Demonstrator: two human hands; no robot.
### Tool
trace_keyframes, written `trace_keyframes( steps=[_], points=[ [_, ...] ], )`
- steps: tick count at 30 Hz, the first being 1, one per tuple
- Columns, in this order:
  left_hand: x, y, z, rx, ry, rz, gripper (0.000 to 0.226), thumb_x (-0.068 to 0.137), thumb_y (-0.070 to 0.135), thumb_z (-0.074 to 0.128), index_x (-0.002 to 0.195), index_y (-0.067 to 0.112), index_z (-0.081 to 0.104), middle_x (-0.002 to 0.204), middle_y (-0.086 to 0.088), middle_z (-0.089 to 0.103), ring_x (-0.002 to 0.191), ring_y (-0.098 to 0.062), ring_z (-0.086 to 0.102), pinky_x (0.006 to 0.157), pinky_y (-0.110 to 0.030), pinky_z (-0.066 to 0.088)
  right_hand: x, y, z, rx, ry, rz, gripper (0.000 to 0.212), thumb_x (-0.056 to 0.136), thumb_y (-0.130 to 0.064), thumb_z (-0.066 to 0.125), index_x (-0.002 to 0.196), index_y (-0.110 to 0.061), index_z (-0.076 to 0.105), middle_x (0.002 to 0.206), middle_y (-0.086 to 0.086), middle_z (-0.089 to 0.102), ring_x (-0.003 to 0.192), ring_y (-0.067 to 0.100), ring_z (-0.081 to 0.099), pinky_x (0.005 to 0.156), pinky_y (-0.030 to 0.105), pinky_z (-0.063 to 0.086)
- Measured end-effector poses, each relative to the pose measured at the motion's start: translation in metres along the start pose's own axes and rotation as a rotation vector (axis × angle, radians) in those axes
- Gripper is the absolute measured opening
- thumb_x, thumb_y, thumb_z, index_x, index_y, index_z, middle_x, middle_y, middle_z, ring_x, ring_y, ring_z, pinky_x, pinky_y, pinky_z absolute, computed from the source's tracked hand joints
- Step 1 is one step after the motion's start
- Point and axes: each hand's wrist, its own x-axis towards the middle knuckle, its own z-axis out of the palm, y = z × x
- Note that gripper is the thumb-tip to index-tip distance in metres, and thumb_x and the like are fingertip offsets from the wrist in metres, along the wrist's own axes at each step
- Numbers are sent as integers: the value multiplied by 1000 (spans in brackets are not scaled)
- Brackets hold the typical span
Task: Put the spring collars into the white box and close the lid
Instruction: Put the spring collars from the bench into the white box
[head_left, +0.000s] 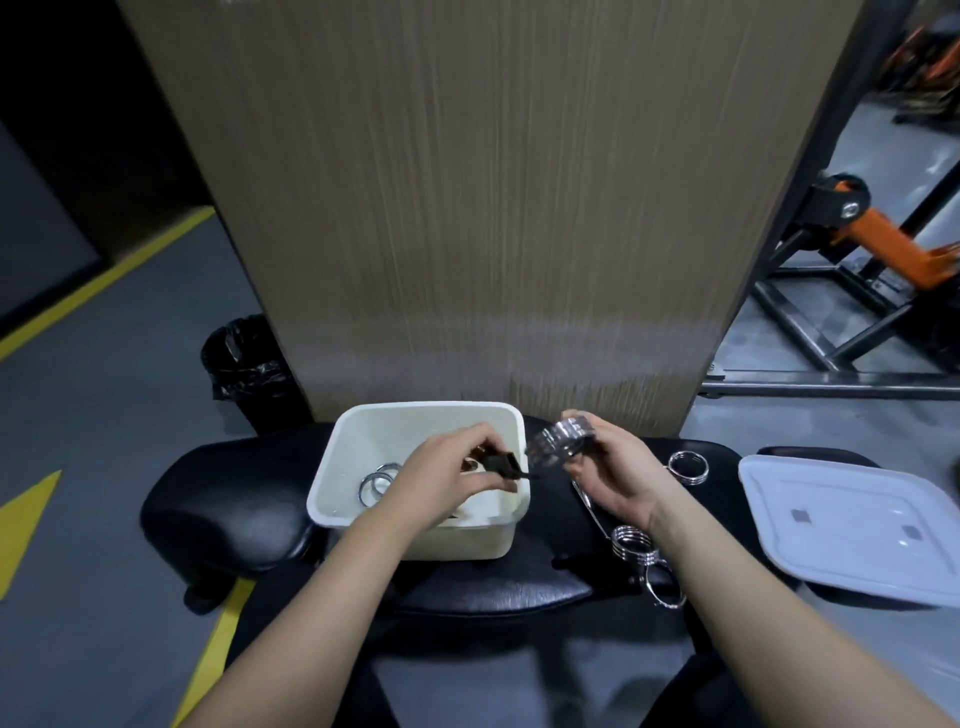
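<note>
A spring collar is pinched between both hands, left hand on its black grip over the white box, right hand beside it. Uneven release could flick it off the tabletop; the lid lies well right.

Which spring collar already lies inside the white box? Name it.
The spring collar under the left hand, on the white box floor; the others lie on the bench or are held.

A lined black bin stands beside a wooden panel.
</note>
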Motion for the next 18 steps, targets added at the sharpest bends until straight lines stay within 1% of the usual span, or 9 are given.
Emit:
trace_keyframes(
  steps=[2, 4, 6, 8, 10, 12, 14, 16, 18],
  points=[
    [-6, 1, 0, 54, 4, 16, 30, 73, 37, 83, 84, 28, 58, 79, 17, 66, 74, -5, 58, 71, -34, 51, 7, 3, 12, -22, 78, 11, 20, 101, -10, 50, 100, -5, 69, 84, 8, 63, 69, 16, 59, 61, 25, 53],
    [-12, 3, 0, 114, 49, 45, 30, 73, 38, 82, 83, 26, 57, 76, 18, 63, 72, -6, 55, 64, -31, 51, 14, 7, 23, -3, 118, 19, 22, 102, -18, 50, 110, -5, 66, 91, 12, 68, 69, 20, 60, 60, 29, 53],
    [-17, 3, -2, 156, 125, 33, 27, 73, 37, 81, 84, 25, 59, 76, 15, 66, 72, -8, 60, 66, -37, 54, 22, 12, 29, -4, 104, 33, 33, 104, -29, 45, 119, -5, 62, 107, 13, 70, 74, 22, 62, 62, 31, 53],
    [-20, -4, -9, 186, 238, -9, 25, 74, 33, 80, 86, 27, 59, 76, 15, 69, 75, -10, 64, 72, -37, 53, 26, 21, 31, -70, 133, 2, 36, 104, -32, 46, 125, -5, 59, 118, 12, 67, 79, 18, 64, 64, 28, 54],
    [-24, -13, -21, 192, 368, -72, 25, 75, 30, 81, 84, 31, 58, 72, 21, 68, 75, -3, 65, 73, -26, 50, 28, 32, 26, -265, 242, -83, 28, 99, -24, 56, 122, -9, 63, 118, 10, 70, 83, 12, 68, 72, 23, 54],
    [-29, -23, -32, 201, 483, -114, 30, 73, 37, 84, 71, 31, 54, 60, 21, 62, 63, 2, 58, 60, -13, 42, 32, 43, 24, -562, 363, -104, 31, 96, -30, 56, 124, -20, 64, 123, 0, 69, 106, 13, 65, 92, 28, 49],
    [-33, -34, -42, 236, 555, -144, 32, 74, 43, 83, 70, 31, 53, 55, 18, 58, 58, -3, 54, 53, -13, 36, 34, 50, 32, -761, 408, -45, 37, 98, -36, 47, 130, -21, 58, 129, -7, 61, 119, 18, 57, 98, 33, 42],
    [-35, -45, -48, 307, 563, -173, 30, 77, 43, 80, 74, 25, 56, 58, 13, 63, 58, -10, 57, 53, -19, 36, 36, 58, 41, -872, 400, -5, 36, 101, -37, 40, 128, -18, 56, 130, 1, 61, 116, 22, 56, 95, 36, 42],
    [-36, -58, -50, 407, 517, -195, 30, 80, 42, 79, 76, 22, 58, 59, 8, 64, 60, -21, 59, 56, -29, 36, 40, 70, 43, -967, 390, -32, 41, 104, -35, 34, 139, -22, 51, 135, 4, 60, 124, 29, 54, 99, 38, 40]
  ],
)
